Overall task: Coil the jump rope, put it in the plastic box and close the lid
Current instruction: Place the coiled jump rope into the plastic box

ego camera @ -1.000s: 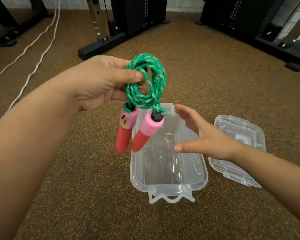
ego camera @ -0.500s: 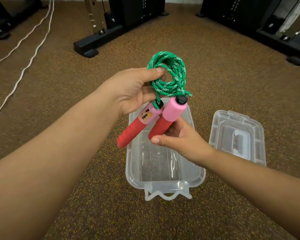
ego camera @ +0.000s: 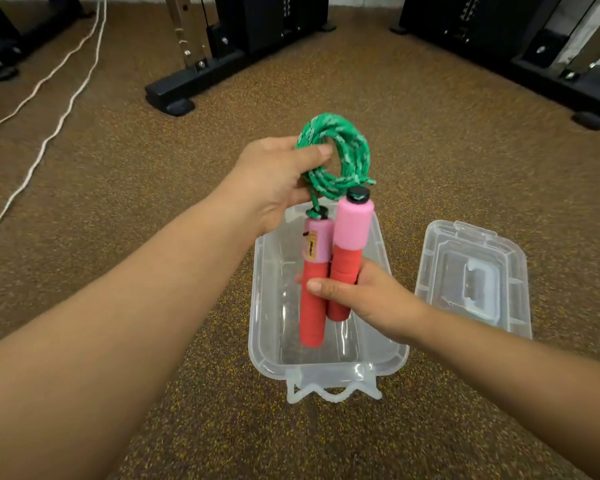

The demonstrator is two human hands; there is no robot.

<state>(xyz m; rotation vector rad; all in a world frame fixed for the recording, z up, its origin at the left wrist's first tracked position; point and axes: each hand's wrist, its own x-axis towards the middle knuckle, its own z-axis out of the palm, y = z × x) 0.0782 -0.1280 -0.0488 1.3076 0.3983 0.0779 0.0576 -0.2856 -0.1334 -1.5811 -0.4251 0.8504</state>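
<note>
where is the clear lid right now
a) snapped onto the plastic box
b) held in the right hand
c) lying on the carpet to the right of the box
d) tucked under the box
c: the clear lid lies flat on the carpet right of the open plastic box, while the right hand grips the two red-and-pink handles.

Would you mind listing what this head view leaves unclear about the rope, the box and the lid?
- Label print on the left handle: too small to read.
- Lower end of the right handle: partly covered by the right hand.
- How the green coil is secured: hidden by the left hand.
- Whether the handles touch the plastic box floor: cannot tell.
- Lid latch detail: too small.
</note>
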